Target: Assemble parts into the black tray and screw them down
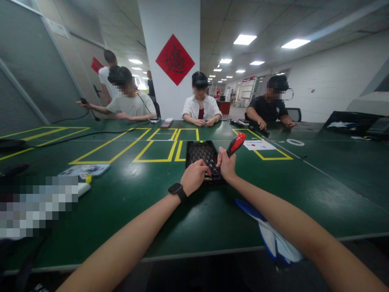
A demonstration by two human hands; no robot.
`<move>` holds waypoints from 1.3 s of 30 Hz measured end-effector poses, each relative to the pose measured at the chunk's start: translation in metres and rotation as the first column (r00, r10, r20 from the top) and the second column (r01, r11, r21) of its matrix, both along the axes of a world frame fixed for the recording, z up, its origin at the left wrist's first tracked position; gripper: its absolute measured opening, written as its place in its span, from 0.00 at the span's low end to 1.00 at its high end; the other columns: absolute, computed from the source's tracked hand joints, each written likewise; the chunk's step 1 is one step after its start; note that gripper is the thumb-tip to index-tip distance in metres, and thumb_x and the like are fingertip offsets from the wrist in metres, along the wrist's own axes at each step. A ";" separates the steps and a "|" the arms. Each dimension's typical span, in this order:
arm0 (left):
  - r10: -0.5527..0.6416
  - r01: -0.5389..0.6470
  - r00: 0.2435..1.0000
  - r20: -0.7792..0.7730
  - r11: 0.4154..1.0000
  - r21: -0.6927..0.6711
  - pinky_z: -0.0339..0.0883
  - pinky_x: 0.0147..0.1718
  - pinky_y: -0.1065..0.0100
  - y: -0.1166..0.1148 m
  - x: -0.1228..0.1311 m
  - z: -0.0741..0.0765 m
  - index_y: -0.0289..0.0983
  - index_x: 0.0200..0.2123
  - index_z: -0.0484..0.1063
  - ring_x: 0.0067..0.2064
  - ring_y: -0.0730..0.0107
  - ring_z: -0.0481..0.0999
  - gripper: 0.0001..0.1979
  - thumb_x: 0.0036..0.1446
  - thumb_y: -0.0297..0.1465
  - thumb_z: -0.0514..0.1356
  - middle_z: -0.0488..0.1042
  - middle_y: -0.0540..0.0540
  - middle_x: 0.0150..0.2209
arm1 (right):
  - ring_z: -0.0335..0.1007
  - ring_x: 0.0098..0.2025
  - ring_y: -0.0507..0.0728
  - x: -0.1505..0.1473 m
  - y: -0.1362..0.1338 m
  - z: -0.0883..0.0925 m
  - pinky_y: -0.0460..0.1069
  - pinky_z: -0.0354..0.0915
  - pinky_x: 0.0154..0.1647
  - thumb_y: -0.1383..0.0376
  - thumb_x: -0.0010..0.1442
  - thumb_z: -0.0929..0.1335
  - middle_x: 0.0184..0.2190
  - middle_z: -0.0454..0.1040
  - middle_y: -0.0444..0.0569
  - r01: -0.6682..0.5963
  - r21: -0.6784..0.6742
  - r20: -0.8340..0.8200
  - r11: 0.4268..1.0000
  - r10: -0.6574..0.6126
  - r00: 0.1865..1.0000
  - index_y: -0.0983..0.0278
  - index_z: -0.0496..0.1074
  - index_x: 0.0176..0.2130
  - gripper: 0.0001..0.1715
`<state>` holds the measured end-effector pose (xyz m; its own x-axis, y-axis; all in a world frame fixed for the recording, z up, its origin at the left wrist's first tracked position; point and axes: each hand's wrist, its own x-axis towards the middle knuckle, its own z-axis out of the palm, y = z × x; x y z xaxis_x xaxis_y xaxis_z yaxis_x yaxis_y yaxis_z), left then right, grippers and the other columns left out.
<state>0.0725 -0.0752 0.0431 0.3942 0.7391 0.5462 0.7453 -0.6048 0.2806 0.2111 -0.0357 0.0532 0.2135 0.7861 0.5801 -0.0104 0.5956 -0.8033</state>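
Note:
A black tray-like case (188,151) lies on the green table in front of me, its inside filled with several small dark, shiny pieces or slots. My left hand (194,177), with a black watch at the wrist, reaches over the case's near left part. Its fingers are curled together and the tips dip into the case; what they pinch, if anything, is too small to tell. At the case's right edge, my right hand (227,166) is closed around a screwdriver (236,143) with a red and black handle. The handle tilts up to the right, and the shaft is hidden.
A blue and white glove (275,235) hangs over the table's near edge, under my right forearm. A paper sheet (259,145) and a white ring (295,142) lie to the right. Left are a phone-like item (85,170) and a cable (91,133). Several people sit opposite.

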 end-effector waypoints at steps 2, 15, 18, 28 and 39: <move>-0.004 0.004 1.000 -0.004 1.000 0.005 0.62 0.39 0.71 0.000 0.000 0.000 0.40 0.29 0.76 0.36 0.72 0.68 0.17 0.55 0.22 0.48 0.67 0.47 0.33 | 0.52 0.11 0.46 0.000 0.001 -0.001 0.44 0.52 0.16 0.54 0.57 0.61 0.07 0.56 0.39 -0.010 0.001 -0.007 1.000 0.010 1.000 0.63 0.56 0.13 0.27; 0.000 -0.001 1.000 -0.016 1.000 -0.021 0.63 0.41 0.70 0.000 0.000 0.000 0.38 0.27 0.75 0.37 0.71 0.68 0.16 0.54 0.21 0.48 0.67 0.47 0.34 | 0.53 0.11 0.47 0.000 0.004 -0.001 0.44 0.53 0.16 0.54 0.56 0.61 0.07 0.57 0.39 0.028 -0.019 -0.068 0.999 -0.029 0.997 0.63 0.56 0.14 0.26; -0.001 0.001 1.000 -0.005 1.000 -0.013 0.63 0.41 0.70 -0.001 0.001 0.000 0.38 0.27 0.75 0.37 0.72 0.68 0.16 0.54 0.22 0.48 0.67 0.47 0.35 | 0.54 0.11 0.47 0.000 0.005 -0.002 0.45 0.54 0.17 0.54 0.56 0.61 0.07 0.57 0.39 0.046 -0.019 -0.082 0.999 -0.047 0.996 0.62 0.56 0.14 0.25; -0.010 0.010 1.000 -0.015 1.000 -0.011 0.62 0.41 0.70 0.001 0.000 -0.002 0.39 0.28 0.76 0.37 0.72 0.68 0.16 0.55 0.23 0.49 0.67 0.47 0.35 | 0.53 0.12 0.47 0.000 0.003 -0.001 0.45 0.53 0.17 0.55 0.56 0.61 0.08 0.57 0.39 0.065 -0.015 -0.086 0.998 -0.066 0.994 0.62 0.57 0.14 0.25; 0.115 -0.103 0.985 -0.131 0.990 0.093 0.58 0.43 0.64 -0.008 0.012 0.004 0.37 0.37 0.69 0.43 0.64 0.67 0.08 0.54 0.34 0.57 0.69 0.45 0.38 | 0.53 0.12 0.46 -0.001 -0.007 0.007 0.44 0.55 0.18 0.54 0.57 0.61 0.08 0.56 0.39 0.037 0.020 -0.033 0.999 -0.036 0.999 0.62 0.55 0.14 0.25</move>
